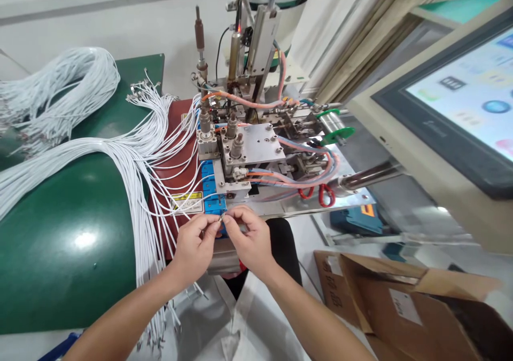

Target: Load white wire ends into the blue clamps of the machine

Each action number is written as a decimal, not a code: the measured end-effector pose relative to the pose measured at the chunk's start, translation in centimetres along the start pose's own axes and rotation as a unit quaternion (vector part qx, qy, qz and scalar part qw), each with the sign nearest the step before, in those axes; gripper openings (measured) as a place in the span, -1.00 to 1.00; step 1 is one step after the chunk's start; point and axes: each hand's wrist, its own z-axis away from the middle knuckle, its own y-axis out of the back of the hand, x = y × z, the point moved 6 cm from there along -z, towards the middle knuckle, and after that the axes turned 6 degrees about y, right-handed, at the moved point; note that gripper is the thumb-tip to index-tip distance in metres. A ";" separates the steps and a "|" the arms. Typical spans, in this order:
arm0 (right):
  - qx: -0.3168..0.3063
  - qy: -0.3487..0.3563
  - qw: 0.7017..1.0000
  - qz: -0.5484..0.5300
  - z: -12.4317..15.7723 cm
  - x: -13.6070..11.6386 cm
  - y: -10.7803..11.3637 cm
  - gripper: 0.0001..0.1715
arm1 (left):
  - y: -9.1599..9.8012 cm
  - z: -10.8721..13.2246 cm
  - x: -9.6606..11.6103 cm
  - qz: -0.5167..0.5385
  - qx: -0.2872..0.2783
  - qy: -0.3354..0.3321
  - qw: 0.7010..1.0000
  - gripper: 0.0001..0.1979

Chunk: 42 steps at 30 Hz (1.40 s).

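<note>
In the middle of the head view, my left hand [196, 246] and my right hand [250, 241] meet at the fingertips. Both pinch a tiny pale, greenish wire end [221, 218]; its finer detail is too small to make out, and the fingers cover the rest. Just beyond the fingertips is a row of blue clamp blocks [212, 203] along the front of a metal machine [256, 144]. Thin white cables [138, 206] fan out left of my left hand, several with their ends in the blue blocks.
A green tabletop [68, 243] carries the cables and another coiled bundle [80, 91]. A green-flanged spool of wire [334, 126] sits on the machine. To the right are a touchscreen [460, 94] and an open cardboard box [385, 297]. A yellow warning label [188, 203] marks the dark red plate.
</note>
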 end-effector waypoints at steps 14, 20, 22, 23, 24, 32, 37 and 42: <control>-0.005 0.122 0.990 0.073 0.0 -0.7 0.1 -0.89 | 0.0 0.0 0.1 -0.009 -0.004 0.011 1.000 -0.85; -0.153 0.176 0.960 0.155 -1.2 -1.7 0.6 -0.90 | 0.4 -0.3 1.3 -0.078 -0.037 -0.055 0.995 -0.86; -0.243 0.173 0.936 0.187 -1.5 -1.8 0.4 -0.90 | 0.0 -0.3 1.6 -0.099 -0.091 -0.076 0.988 -0.83; -0.278 0.169 0.925 0.197 -1.5 -1.8 0.3 -0.89 | -0.2 -0.3 1.7 -0.108 -0.114 -0.081 0.984 -0.82; -0.297 0.160 0.921 0.197 -1.5 -1.8 0.2 -0.89 | -0.2 -0.3 1.7 -0.112 -0.123 -0.078 0.983 -0.83; -0.042 0.027 0.998 0.048 -0.4 0.2 -0.1 -0.83 | 0.3 -0.4 -0.2 -0.014 0.000 0.037 0.999 -0.90; -0.072 0.189 0.967 0.153 -0.3 -1.3 -0.5 -0.89 | 0.6 -0.4 0.0 -0.057 0.016 0.027 0.998 -0.89; -0.128 0.198 0.957 0.166 -1.1 -1.5 -0.4 -0.88 | 0.8 -0.3 0.9 -0.129 0.035 -0.045 0.990 -0.87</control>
